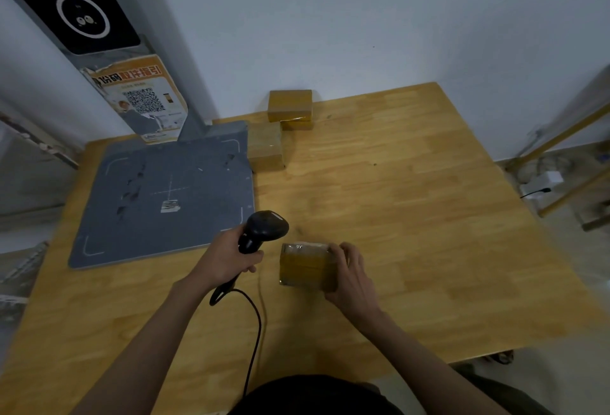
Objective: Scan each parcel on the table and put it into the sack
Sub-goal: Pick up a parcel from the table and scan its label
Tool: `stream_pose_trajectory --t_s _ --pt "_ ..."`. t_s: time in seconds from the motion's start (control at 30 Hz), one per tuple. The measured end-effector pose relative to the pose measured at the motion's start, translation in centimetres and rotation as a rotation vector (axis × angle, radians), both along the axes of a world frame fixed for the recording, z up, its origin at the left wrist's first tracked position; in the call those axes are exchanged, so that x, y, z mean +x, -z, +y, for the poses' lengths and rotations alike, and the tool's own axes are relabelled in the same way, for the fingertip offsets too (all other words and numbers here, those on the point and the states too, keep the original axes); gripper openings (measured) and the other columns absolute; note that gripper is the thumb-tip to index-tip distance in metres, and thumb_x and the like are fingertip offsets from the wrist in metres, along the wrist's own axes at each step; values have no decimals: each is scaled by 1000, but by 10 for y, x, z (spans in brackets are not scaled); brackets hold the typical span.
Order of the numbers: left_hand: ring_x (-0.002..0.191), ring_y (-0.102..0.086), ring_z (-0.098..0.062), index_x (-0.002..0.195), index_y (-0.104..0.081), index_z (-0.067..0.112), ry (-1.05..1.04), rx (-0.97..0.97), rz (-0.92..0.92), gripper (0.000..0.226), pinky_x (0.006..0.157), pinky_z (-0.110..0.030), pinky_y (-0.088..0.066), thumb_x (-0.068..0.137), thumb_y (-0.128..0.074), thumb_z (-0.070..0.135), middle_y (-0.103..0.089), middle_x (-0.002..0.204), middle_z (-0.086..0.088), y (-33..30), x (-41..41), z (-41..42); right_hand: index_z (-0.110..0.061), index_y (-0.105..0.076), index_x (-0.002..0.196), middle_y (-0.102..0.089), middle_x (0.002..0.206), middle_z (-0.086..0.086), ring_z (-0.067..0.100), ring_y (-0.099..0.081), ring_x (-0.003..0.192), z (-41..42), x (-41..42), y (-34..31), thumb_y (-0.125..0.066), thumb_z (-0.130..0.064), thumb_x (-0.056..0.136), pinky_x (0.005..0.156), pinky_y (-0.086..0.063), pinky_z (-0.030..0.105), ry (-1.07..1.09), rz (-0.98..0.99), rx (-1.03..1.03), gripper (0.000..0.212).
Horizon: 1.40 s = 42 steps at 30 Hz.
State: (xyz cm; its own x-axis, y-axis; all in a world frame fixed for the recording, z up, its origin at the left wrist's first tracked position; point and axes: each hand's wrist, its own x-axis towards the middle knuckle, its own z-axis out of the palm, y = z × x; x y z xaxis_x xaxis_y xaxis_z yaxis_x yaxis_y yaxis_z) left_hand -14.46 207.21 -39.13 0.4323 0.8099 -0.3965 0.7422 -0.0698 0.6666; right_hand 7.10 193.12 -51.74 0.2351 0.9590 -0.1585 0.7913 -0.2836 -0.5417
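A: Left hand [227,257]: how is it posed?
B: Forearm extended forward over the wooden surface [412,216]; fingers curled round the handle of the black scanner [262,229], whose head points forward and right. Its cable [255,332] trails back toward the person.

A: Right hand [351,277]?
B: Forearm angled inward from the right; fingers and thumb clamped on the right end of the taped brown parcel [305,266], which sits just right of the scanner, near the front of the surface.

A: Other parcels?
B: A stack of parcels [289,107] at the far edge by the wall; one further parcel [265,147] just in front, touching the grey scanning pad [158,196].
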Motion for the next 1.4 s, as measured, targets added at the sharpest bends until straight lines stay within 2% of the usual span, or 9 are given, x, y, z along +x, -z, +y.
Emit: stream_pose_trajectory --t_s 0.1,0.2,0.3,0.4,0.5,0.8,0.93,1.1,1.4 --pt "69 -73 -9 112 -53 29 -7 0 -6 39 68 -26 -59 85 -74 12 -68 96 3 -2 3 -2 -35 -17 142 -16 146 1 31 -34 139 -3 6 3 -84 -21 74 68 -63 33 -2 -22 24 96" --pt "70 -73 -9 114 -53 30 2 -3 -11 39 69 -26 -59 86 -74 13 -67 98 4 -3 7 -4 -38 -15 141 -8 154 0 27 -28 142 -12 10 5 -84 -43 72 77 -62 36 -55 5 -2 97" --pt "70 -73 -9 116 -52 30 18 -7 -7 41 70 -26 -58 86 -74 13 -66 101 5 -4 9 -6 -34 -26 142 -6 158 -2 22 -38 136 -22 10 4 -76 -59 77 79 -60 31 -92 74 -5 85" --pt "70 -73 -10 118 -52 30 39 3 -5 43 64 -20 -54 85 -74 12 -63 104 6 -3 9 -8 -27 -37 133 -7 159 -2 24 -50 130 -21 13 1 -75 -48 82 80 -60 30 -129 60 -24 67" --pt "71 -73 -9 119 -51 31 48 -1 5 45 62 -18 -53 86 -74 12 -63 106 5 -3 7 -9 -26 -39 126 -1 167 3 30 -45 135 -14 15 -6 -79 -37 81 89 -58 38 -197 -13 -134 62" --pt "67 -72 -13 120 -60 22 186 37 87 42 67 -30 -60 83 -77 12 -67 104 2 -33 -6 2 -27 -14 156 -17 155 2 35 -36 135 18 21 -34 -90 -25 70 98 -53 49 -238 -98 -262 115" --pt "65 -70 -10 105 -65 19 240 107 103 28 63 -24 -56 82 -76 7 -71 91 2 -71 -11 13 -26 -14 157 -14 156 4 38 -33 136 55 33 -74 -92 -21 66 103 -50 51 -206 -156 -174 120" --pt "64 -70 -10 81 -64 14 214 205 76 16 67 -30 -55 77 -78 5 -72 74 -1 -117 -14 24 -25 -15 157 -16 155 7 39 -38 131 96 43 -130 -92 -20 64 101 -50 49 -224 -263 -61 120" --pt "68 -61 2 83 -53 41 309 422 160 39 58 -25 -45 77 -78 13 -62 73 17 -150 -21 29 -24 -18 156 -19 152 6 35 -43 122 123 46 -192 -93 -27 64 81 -52 38 -286 -390 50 119"
